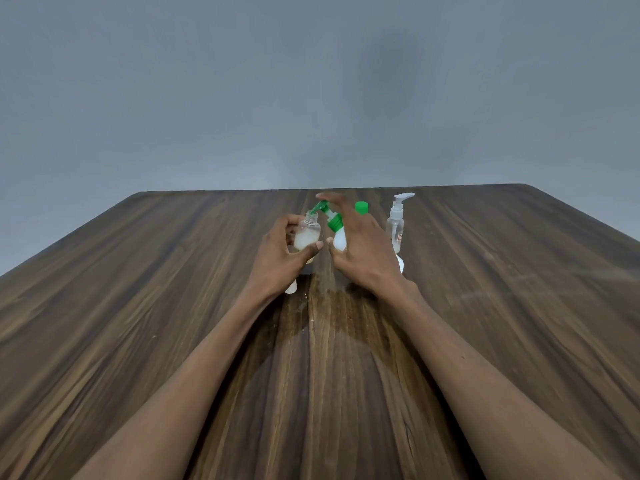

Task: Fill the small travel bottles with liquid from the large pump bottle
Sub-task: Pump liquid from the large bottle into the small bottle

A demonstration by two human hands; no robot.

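Left hand (277, 252) is gripping the small bottle (307, 235); right hand (360, 244) is grasping the pump bottle (337, 233), pressing. Keep the spout (317, 206) over the mouth at 12 o'clock.

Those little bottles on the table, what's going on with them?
A person is filling a small clear bottle from a white pump bottle with a green pump. The left hand holds the small bottle, already partly filled with whitish liquid. The right hand holds the pump bottle tilted, nozzle at the open neck. A clear spray bottle stands to the right on the wooden table.
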